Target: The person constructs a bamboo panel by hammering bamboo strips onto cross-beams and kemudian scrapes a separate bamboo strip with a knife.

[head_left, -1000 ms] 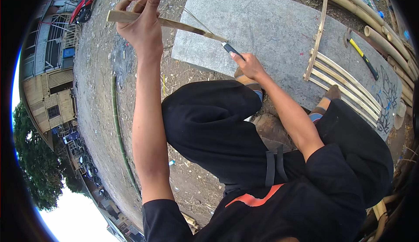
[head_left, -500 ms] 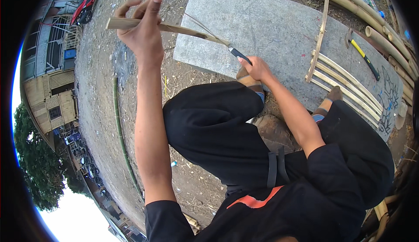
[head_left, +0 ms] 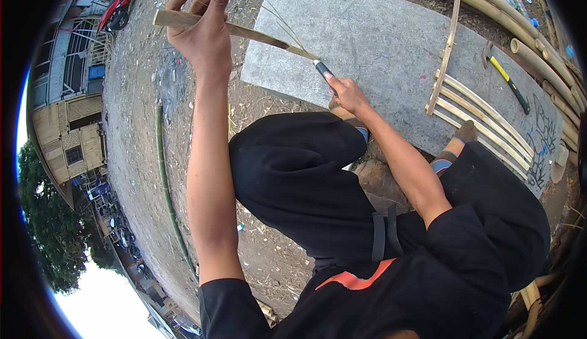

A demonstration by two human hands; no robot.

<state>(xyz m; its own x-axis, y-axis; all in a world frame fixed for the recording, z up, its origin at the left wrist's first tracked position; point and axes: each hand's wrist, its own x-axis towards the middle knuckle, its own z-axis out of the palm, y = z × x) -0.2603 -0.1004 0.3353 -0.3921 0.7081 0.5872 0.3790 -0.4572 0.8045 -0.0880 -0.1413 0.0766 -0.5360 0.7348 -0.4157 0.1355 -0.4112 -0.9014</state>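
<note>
My left hand (head_left: 205,39) is raised at the upper left, closed around a bamboo strip (head_left: 257,36) that slants down to the right. In my right hand (head_left: 350,96) is a knife (head_left: 324,70) with a dark handle and a light collar. Its blade meets the right end of the strip, though blade and strip are hard to tell apart there. Thin slivers (head_left: 286,22) stick up from the strip near the blade. Both hands are over the left part of a grey slab (head_left: 379,45), with my knees below.
Several split bamboo strips (head_left: 483,119) lie on the slab's right, with one long strip (head_left: 448,48) across their ends. Beside them rests a hammer (head_left: 509,81) with a yellow and black handle. Bamboo poles (head_left: 489,10) line the far edge. A green pole (head_left: 163,174) lies on the ground left.
My right hand and the knife have shifted slightly up and left. My left hand has moved a little up and right, still gripping the strip. The slivers stand higher.
</note>
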